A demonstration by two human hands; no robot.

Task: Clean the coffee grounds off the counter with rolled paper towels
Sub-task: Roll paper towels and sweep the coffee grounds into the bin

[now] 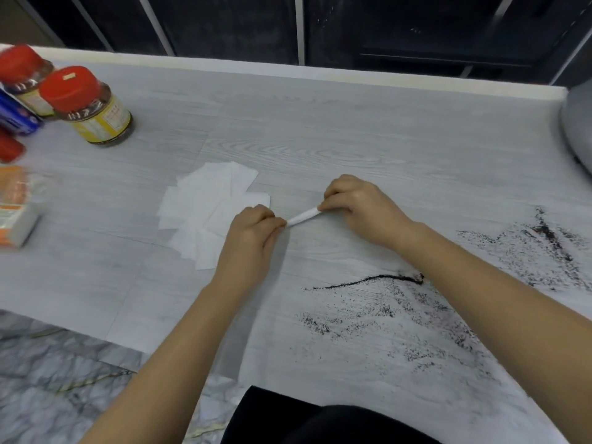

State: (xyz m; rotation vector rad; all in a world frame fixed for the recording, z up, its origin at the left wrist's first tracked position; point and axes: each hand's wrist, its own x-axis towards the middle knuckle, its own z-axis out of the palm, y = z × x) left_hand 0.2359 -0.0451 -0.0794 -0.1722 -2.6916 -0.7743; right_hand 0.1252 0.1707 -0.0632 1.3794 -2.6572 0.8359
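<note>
A thin white rolled paper towel stretches between my two hands just above the grey wood-grain counter. My left hand pinches its left end and my right hand pinches its right end. Behind my left hand lies a fanned pile of flat white paper towels. Dark coffee grounds are scattered over the counter at the right, with a thin swept line and a denser smear further right.
Two red-lidded jars stand at the back left beside a blue packet and an orange-and-white box. A grey rounded object sits at the right edge. The counter's near edge is marble-patterned.
</note>
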